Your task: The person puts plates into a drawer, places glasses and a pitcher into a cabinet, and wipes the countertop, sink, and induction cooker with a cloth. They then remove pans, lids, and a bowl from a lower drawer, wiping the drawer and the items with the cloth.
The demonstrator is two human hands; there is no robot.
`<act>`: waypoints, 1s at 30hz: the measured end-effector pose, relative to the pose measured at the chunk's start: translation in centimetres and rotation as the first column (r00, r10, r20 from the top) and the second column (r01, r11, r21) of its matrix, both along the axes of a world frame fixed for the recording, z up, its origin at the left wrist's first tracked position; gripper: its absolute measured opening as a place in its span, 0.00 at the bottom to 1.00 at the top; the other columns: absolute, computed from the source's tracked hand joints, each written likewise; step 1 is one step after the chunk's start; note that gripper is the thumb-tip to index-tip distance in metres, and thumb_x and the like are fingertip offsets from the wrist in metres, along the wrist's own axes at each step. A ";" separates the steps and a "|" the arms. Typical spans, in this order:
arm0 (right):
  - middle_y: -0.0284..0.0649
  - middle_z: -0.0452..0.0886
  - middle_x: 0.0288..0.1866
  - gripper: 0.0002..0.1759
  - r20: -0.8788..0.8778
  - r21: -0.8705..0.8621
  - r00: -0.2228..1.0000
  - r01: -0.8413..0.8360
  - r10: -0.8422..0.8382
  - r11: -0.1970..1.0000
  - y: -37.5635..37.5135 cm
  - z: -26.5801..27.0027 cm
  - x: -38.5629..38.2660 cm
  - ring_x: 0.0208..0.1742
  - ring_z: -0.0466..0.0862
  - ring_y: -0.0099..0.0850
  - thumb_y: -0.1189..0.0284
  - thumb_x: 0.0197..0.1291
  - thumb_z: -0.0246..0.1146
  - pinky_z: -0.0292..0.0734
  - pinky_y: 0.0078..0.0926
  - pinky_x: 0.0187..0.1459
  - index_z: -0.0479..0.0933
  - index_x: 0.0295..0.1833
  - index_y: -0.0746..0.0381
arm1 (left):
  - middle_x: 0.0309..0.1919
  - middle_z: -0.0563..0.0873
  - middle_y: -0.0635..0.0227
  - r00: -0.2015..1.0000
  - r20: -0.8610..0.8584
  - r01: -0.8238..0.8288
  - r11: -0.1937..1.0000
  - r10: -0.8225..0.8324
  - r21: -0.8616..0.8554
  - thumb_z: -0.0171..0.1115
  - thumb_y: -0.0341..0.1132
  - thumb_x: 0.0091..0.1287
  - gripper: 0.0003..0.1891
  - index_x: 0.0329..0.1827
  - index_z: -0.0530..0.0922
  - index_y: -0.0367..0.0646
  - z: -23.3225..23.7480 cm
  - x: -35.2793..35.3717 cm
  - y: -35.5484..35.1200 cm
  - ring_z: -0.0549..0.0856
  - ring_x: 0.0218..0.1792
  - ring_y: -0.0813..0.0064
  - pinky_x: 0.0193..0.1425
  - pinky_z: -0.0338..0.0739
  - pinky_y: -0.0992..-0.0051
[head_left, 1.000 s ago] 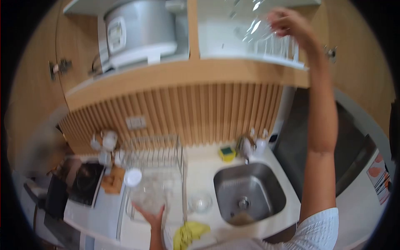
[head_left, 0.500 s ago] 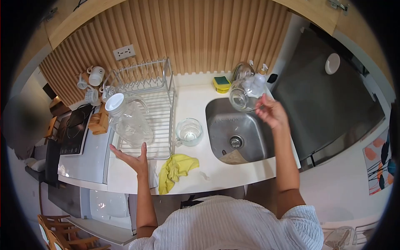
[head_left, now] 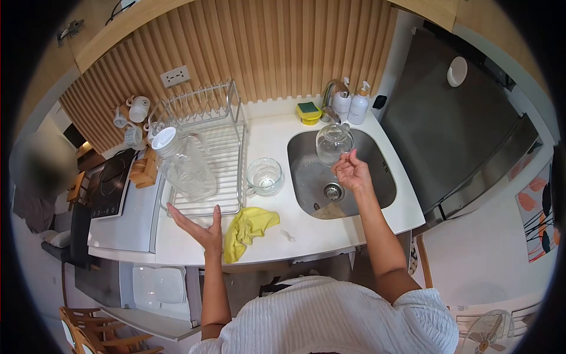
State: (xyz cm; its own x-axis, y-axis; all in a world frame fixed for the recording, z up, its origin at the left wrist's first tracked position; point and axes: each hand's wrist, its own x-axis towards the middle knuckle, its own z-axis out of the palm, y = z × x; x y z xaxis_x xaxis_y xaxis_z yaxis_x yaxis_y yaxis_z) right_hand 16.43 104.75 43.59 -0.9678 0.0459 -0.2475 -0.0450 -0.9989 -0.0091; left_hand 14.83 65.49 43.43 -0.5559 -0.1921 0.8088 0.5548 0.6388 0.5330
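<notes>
My right hand (head_left: 352, 172) is closed on a clear glass mug (head_left: 334, 143), holding it over the steel sink (head_left: 300, 177). The mug looks tipped, with its round base facing up and away. My left hand (head_left: 200, 231) has fingers and thumb spread, with nothing in it. It is just in front of the dish rack (head_left: 227, 203), near a clear pitcher (head_left: 190, 174) with a white lid (head_left: 164, 138) that stands on the rack. Between rack and sink, a second glass mug (head_left: 265, 176) sits on the counter. A crumpled yellow cloth (head_left: 250, 229) lies closer to me.
Behind the sink are a tap (head_left: 328, 94), two pump bottles (head_left: 357, 107) and a sponge in a yellow holder (head_left: 308, 113). White mugs (head_left: 138, 108) hang at the left, near an induction hob (head_left: 112, 183). A dark fridge (head_left: 442, 118) stands right. Below is an open drawer (head_left: 159, 312) with white plates.
My right hand has brought the glass mug down and left, turning it, further over the sink. My left hand stays open near the rack. The view has shifted slightly.
</notes>
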 end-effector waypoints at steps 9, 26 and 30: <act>0.39 0.75 0.28 0.13 0.013 -0.071 1.000 0.024 -0.023 0.997 -1.5 0.0 0.7 0.30 0.71 0.32 0.63 0.56 0.62 0.72 0.17 0.26 0.75 0.29 0.61 | 0.69 0.48 0.44 1.000 0.002 0.013 0.996 -0.013 -0.083 0.71 0.36 0.50 0.52 0.71 0.43 0.33 -0.4 0.7 0.0 0.50 0.70 0.47 0.70 0.45 0.54; 0.39 0.73 0.25 0.15 -0.372 0.913 0.785 0.212 0.495 0.348 -5.9 7.8 4.9 0.23 0.72 0.26 0.65 0.48 0.68 0.62 0.16 0.21 0.72 0.26 0.63 | 0.60 0.69 0.52 -0.145 -0.101 0.112 -0.118 -0.984 0.987 0.51 0.38 0.70 0.33 0.72 0.44 0.48 3.6 4.1 7.1 0.78 0.53 0.60 0.55 0.75 0.66; 0.37 0.75 0.23 0.18 -0.313 0.928 0.639 0.364 0.703 0.082 -7.1 9.3 4.9 0.25 0.74 0.26 0.65 0.39 0.73 0.64 0.22 0.29 0.73 0.21 0.65 | 0.62 0.67 0.49 -0.434 -0.349 -0.023 -0.377 -0.831 0.926 0.55 0.39 0.67 0.37 0.73 0.41 0.51 5.1 4.8 7.4 0.77 0.55 0.54 0.57 0.74 0.62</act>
State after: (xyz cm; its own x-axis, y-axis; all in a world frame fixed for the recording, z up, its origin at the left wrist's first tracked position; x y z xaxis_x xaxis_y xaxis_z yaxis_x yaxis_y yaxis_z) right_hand 21.34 97.62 52.90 -0.7694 -0.5015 0.3956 -0.3986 -0.1069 -0.9109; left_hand 19.68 72.91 48.50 -0.4828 0.8657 0.1324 -0.7357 -0.4829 0.4749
